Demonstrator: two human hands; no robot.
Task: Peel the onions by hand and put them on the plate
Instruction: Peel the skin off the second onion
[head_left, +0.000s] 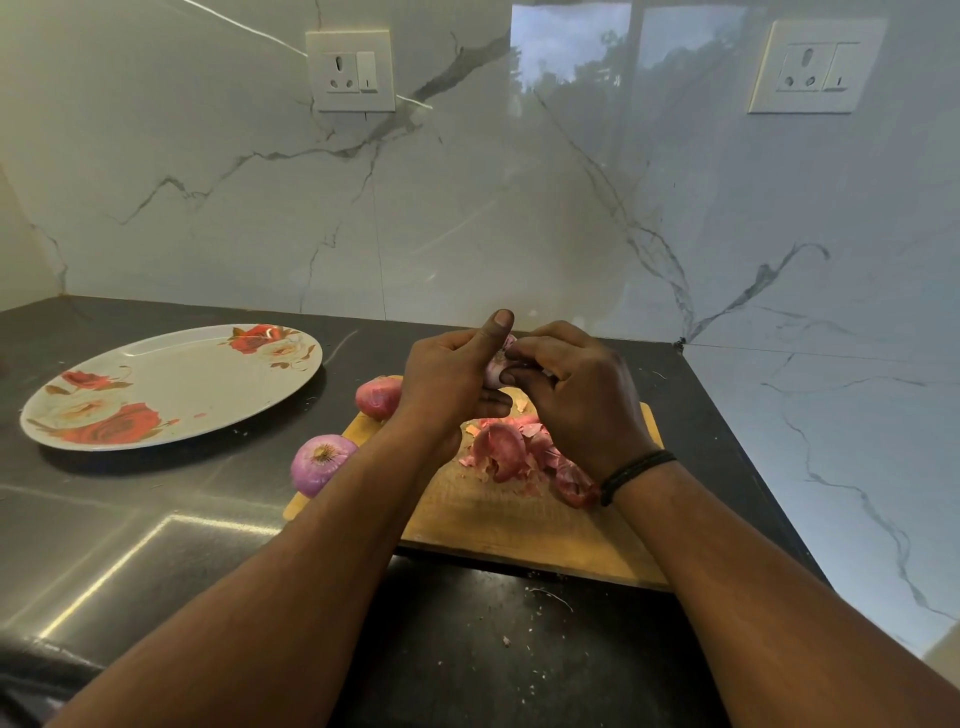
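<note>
both hands (452, 374) (576, 395) grip one onion (496, 370) over peels (519, 452), cutting board (519, 525), two onions (378, 396) (321, 462) beside, plate (171, 387) left

Bare forearms, sleeveless; black braided band (635, 472) around the right wrist.

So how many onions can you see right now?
3: one held between left hand and right hand, onion; one at the board's far-left corner; one peeled beside its left edge. Arms may hide more.
</note>
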